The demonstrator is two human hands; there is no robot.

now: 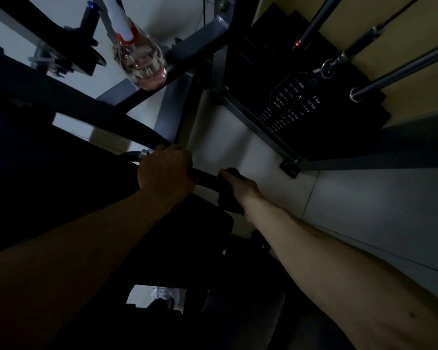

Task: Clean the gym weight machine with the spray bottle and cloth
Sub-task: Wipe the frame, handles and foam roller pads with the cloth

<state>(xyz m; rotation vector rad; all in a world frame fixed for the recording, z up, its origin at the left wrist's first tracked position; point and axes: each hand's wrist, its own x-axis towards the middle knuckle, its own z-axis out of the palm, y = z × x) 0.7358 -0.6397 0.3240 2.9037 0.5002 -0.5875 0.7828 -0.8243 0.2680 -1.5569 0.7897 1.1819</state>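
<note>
My left hand [165, 170] grips a black handle bar [206, 178] of the weight machine near the centre of the view. Just to its right, my right hand [240, 186] holds a dark cloth [230, 201] wrapped over the same bar. The spray bottle [140, 62], clear with pink liquid and a white and red head, hangs upside-looking from the machine frame at the upper left, away from both hands.
The black weight stack [292, 102] with a printed lbs/kg label stands at the upper right, with chrome guide rods [400, 72] and a cable clip. Grey frame beams [167, 112] cross the upper middle. A dark padded seat [205, 231] lies below the hands. The floor is pale tile.
</note>
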